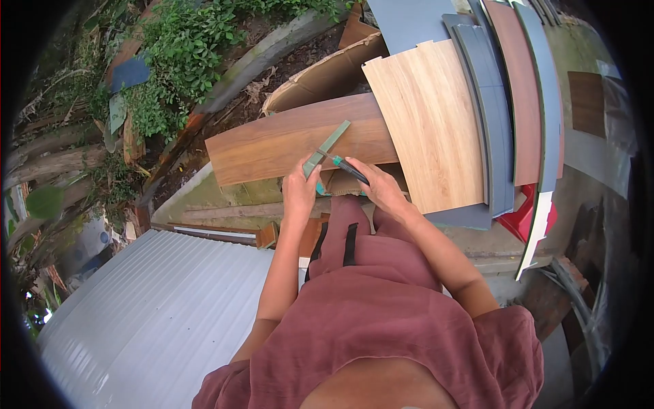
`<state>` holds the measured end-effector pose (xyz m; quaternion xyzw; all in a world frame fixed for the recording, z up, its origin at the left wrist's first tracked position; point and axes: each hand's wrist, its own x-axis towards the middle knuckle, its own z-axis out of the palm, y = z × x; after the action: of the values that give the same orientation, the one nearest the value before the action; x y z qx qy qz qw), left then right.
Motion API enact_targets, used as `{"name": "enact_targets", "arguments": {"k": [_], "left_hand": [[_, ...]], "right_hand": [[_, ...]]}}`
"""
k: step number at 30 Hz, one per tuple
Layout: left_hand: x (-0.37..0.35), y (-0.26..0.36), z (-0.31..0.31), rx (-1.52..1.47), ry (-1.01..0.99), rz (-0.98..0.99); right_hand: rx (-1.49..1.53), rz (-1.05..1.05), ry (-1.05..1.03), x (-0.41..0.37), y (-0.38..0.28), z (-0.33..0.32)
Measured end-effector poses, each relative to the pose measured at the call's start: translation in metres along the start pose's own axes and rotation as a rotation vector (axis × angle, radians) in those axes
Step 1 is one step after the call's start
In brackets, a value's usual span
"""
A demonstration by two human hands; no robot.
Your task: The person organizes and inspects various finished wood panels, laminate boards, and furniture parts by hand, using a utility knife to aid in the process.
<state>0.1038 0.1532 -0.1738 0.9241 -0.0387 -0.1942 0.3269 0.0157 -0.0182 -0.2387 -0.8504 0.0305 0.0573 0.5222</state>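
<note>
The left hand (300, 187) presses down on the near end of a green ruler (332, 145), the fingers closed over it. The ruler lies slanted across a dark plank (272, 143) just beyond the hand. The right hand (381, 187) is clamped around a knife (349, 168), and its tip touches the ruler edge between both hands. Right of this hand lies a light plank (429, 123), with grey planks (494, 102) further out. Below the left hand is a white roof sheet (163, 300).

Green ruler (328, 146) in left hand (300, 191), teal-handled tool (349, 167) in right hand (382, 190), over brown plank (272, 144).
</note>
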Motion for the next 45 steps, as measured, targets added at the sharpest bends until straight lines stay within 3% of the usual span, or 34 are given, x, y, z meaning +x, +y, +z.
{"name": "enact_targets", "arguments": {"k": [6,8,10,11,17,21,26,29,35,38,41,45], "left_hand": [[-0.003,-0.021,-0.007,-0.123,0.013,-0.030],[-0.003,-0.017,-0.008,-0.122,0.017,-0.037],[-0.007,-0.019,-0.006,-0.094,0.013,-0.050],[-0.008,-0.020,-0.006,-0.064,0.005,-0.059],[-0.007,-0.018,-0.008,-0.156,0.032,-0.057],[-0.008,-0.021,-0.007,-0.154,0.030,-0.051],[-0.007,-0.017,-0.009,-0.166,0.032,-0.143],[-0.007,-0.022,-0.009,-0.180,0.012,-0.151],[-0.009,-0.016,-0.007,-0.192,0.018,-0.142],[-0.008,-0.022,-0.005,-0.191,0.055,-0.127],[-0.008,-0.027,-0.005,-0.228,0.054,-0.096],[-0.011,-0.019,-0.008,-0.178,0.022,-0.134]], "right_hand": [[-0.138,-0.002,-0.102,0.001,-0.031,-0.001],[-0.169,0.002,-0.079,0.005,-0.012,0.004],[-0.166,0.217,-0.038,0.010,0.032,0.014],[-0.164,0.224,-0.047,0.013,0.046,0.014],[-0.185,0.074,-0.238,0.021,0.005,-0.009],[-0.226,0.102,-0.019,0.031,0.092,0.020],[-0.278,0.228,-0.165,0.044,0.074,0.008],[-0.290,0.072,-0.149,0.041,0.074,0.007],[-0.293,0.387,-0.212,0.057,0.112,0.013],[-0.377,0.217,-0.173,0.055,0.099,0.017],[-0.441,0.349,-0.138,0.049,0.111,0.023],[-0.424,0.341,-0.079,0.046,0.104,0.026]]}}
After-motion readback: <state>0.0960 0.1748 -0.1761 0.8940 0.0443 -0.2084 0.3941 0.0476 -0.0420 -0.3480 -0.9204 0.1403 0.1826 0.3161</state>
